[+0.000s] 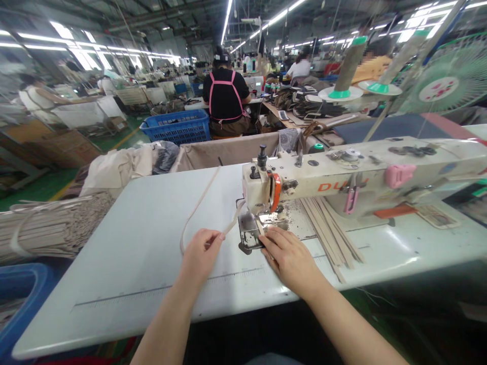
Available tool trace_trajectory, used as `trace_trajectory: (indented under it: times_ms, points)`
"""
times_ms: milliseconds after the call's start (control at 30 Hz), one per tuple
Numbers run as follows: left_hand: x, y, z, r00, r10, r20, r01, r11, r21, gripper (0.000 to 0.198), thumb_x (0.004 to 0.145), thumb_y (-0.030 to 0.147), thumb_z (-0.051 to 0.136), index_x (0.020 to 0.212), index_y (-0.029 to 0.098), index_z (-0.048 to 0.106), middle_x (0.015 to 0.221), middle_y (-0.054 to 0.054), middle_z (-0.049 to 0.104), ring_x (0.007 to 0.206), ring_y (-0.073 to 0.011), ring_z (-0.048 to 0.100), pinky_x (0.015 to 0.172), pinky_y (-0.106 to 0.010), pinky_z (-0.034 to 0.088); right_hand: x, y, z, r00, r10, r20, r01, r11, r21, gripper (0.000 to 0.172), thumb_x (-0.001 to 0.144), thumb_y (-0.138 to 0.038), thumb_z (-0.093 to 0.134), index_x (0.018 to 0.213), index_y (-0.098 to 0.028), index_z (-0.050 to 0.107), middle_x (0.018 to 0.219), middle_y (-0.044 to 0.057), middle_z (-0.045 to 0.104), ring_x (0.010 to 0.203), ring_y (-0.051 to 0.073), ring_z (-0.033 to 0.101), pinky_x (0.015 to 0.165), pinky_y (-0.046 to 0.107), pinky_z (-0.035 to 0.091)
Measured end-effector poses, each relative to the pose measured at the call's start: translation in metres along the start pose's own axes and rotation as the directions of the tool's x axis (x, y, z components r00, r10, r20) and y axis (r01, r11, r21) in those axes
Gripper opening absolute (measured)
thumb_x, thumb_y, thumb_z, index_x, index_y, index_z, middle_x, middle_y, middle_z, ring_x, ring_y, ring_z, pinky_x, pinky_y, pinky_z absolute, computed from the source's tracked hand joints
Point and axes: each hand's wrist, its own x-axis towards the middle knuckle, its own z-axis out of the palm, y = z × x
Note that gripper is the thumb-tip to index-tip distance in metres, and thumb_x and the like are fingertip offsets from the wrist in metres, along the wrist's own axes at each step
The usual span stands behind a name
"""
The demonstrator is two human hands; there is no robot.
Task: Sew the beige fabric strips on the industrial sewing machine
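Pinches a pale strip (233,222) between thumb and fingertips of the left hand (203,249), nearly closed, just left of the sewing machine (262,187), probably to hold the run beside it straight. Leaves a loose length (198,205) curving toward the far edge of the white table (133,238), perhaps for slack. Rests the right hand (287,253) palm down, fingers close together and slightly bent, at the near side of the metal plate (249,233), likely to steady material there; cannot tell of any grip beneath. Has loose strips (329,238) lying roughly parallel to the right, seemingly for easy reach, and a strapped bundle (61,225) beyond the table's left edge, apparently banded against spilling.
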Motion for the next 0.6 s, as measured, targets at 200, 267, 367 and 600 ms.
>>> trace_trajectory:
  times_ms: [200, 267, 367, 600]
  points:
    - [-0.031, -0.009, -0.008, 0.997, 0.073, 0.024, -0.073, 0.997, 0.005, 0.033, 0.095, 0.048, 0.056, 0.084, 0.021, 0.072, 0.087, -0.004, 0.065, 0.074, -0.0175, 0.057, 0.068, -0.03, 0.042, 0.004, -0.001, -0.004, 0.998, 0.028, 0.064, -0.028, 1.0, -0.007, 0.032, 0.102, -0.029, 0.058, 0.128, -0.015, 0.069, 0.112, 0.013, 0.068, 0.116, 0.03, 0.059, 0.101, 0.045, 0.051]
    - [-0.04, -0.011, -0.012, 0.995, 0.094, 0.018, -0.094, 0.996, -0.01, 0.036, 0.096, 0.049, 0.056, 0.082, 0.021, 0.073, 0.084, -0.003, 0.063, 0.073, -0.0168, 0.056, 0.067, -0.03, 0.042, 0.007, -0.002, -0.005, 0.994, 0.046, 0.099, -0.045, 0.999, -0.015, 0.034, 0.101, -0.031, 0.059, 0.13, -0.016, 0.068, 0.107, 0.012, 0.067, 0.11, 0.029, 0.059, 0.099, 0.045, 0.051]
    - [-0.05, -0.014, -0.016, 0.994, 0.113, 0.009, -0.112, 0.993, -0.024, 0.039, 0.098, 0.049, 0.056, 0.076, 0.021, 0.07, 0.078, -0.002, 0.059, 0.073, -0.0163, 0.056, 0.069, -0.028, 0.042, 0.011, -0.004, -0.007, 0.987, 0.083, 0.141, -0.078, 0.996, -0.04, 0.036, 0.102, -0.034, 0.058, 0.132, -0.017, 0.068, 0.104, 0.012, 0.066, 0.1, 0.028, 0.059, 0.093, 0.044, 0.051]
    - [-0.066, -0.021, -0.022, 0.985, 0.139, 0.099, -0.14, 0.99, -0.004, 0.04, 0.1, 0.049, 0.054, 0.077, 0.021, 0.073, 0.073, -0.002, 0.059, 0.07, -0.0161, 0.057, 0.065, -0.027, 0.043, 0.021, -0.008, -0.003, 0.977, 0.161, 0.143, -0.142, 0.98, -0.137, 0.037, 0.102, -0.038, 0.059, 0.132, -0.02, 0.068, 0.103, 0.012, 0.066, 0.094, 0.028, 0.056, 0.085, 0.042, 0.045]
